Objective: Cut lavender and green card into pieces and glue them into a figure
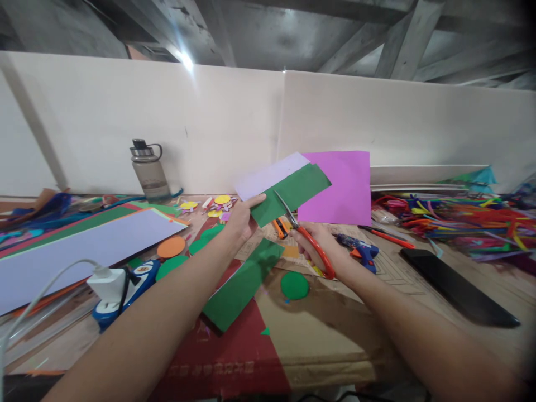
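Note:
My left hand (pixel 245 219) is closed on the left end of a green paper strip (pixel 299 187), thumb on top, holding it above the table. My right hand (pixel 318 245) grips a pair of scissors (pixel 315 248) with orange-red handles. The scissors' blades lie against the green strip near its lower edge; whether they have cut into it I cannot tell. Behind the strip shows a pale lavender paper (pixel 272 176); I cannot tell if my left hand holds it too. Below, another green strip (pixel 245 287) and a green paper circle (pixel 295 285) lie on the cardboard.
A magenta sheet (pixel 339 187) stands against the white panel. To the right are a blue glue gun (pixel 366 257), a black phone (pixel 458 287) and bunched pipe cleaners (pixel 473 218). Leftward sit a bottle (pixel 151 176), lavender sheets (pixel 92 248) and a corded power strip (pixel 125 290).

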Available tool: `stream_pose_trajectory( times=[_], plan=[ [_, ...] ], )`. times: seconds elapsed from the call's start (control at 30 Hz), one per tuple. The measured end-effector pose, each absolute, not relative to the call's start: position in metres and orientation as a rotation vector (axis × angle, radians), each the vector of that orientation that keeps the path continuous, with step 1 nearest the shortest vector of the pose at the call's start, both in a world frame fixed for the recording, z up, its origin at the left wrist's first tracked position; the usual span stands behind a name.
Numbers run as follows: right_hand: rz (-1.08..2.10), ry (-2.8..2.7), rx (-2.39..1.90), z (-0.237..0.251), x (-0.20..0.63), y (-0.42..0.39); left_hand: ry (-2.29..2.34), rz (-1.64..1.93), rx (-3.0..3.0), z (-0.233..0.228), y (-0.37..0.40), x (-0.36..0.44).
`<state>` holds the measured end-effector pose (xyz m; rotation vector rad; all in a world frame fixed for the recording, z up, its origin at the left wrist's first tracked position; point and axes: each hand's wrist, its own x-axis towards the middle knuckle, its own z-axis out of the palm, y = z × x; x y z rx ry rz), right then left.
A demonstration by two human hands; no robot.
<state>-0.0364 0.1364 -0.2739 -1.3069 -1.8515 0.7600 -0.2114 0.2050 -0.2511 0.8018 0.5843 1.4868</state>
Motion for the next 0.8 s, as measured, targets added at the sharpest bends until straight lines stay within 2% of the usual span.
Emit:
stream_pose_trajectory(
  times=[0.37, 0.53, 0.8],
  plan=[
    [0.769, -1.906, -1.306, -0.269, -0.038, 0.132, 0.626, 1.573, 0.778, -0.252, 0.213, -0.219],
    [0.764, -1.927, -1.138, -0.281, -0.032, 0.141, 0.604, 1.589, 0.839, -0.255, 0.209, -0.216],
    [0.715, -1.930, -1.142, -0.296, -0.029, 0.155, 0.558, 1.567, 0.969, -0.259, 0.206, -0.208]
  ],
)
